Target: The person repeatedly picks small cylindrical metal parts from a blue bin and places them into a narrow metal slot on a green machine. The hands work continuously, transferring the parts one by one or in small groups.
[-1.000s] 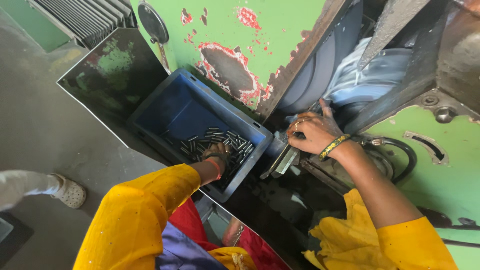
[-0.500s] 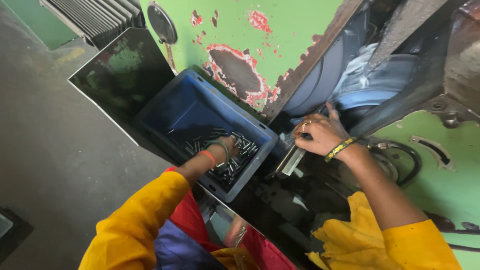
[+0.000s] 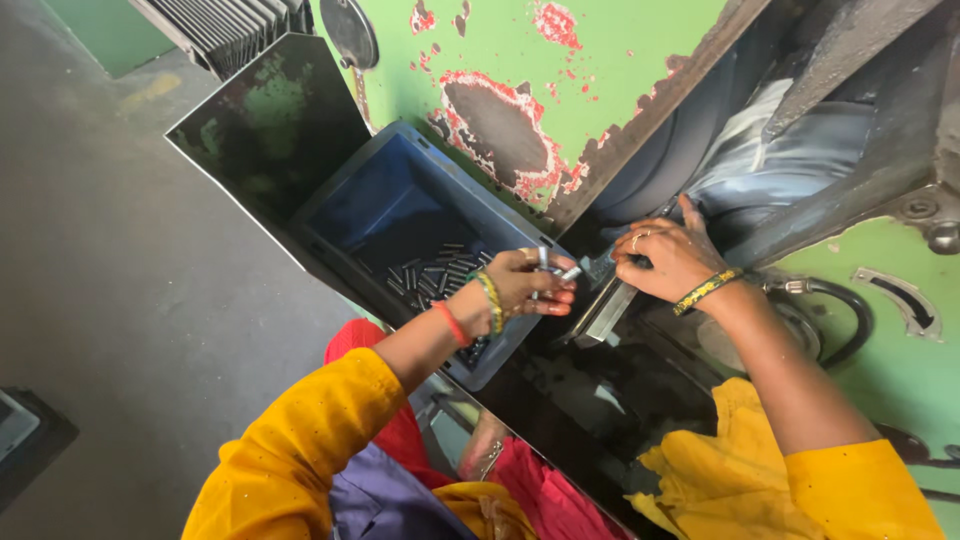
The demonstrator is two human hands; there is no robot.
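Observation:
My left hand (image 3: 528, 285) is raised above the near corner of a blue plastic crate (image 3: 380, 205) and holds a few small grey metal pins (image 3: 551, 266) in its fingers. More of the same pins (image 3: 430, 275) lie loose on the crate's floor. My right hand (image 3: 668, 258) rests on the dark working area of a green machine (image 3: 560, 60), fingers curled against a slanted metal chute (image 3: 606, 310); whether it grips anything is hidden. The two hands are close, a short gap apart.
A black metal panel (image 3: 270, 140) stands behind the crate. A black cable (image 3: 840, 300) loops at the right on the green housing. Grey concrete floor (image 3: 110, 300) lies to the left. My yellow sleeves and red clothing fill the lower frame.
My left hand has come up out of the crate with pins in it and moved right towards the right hand. The right hand has stayed at the chute.

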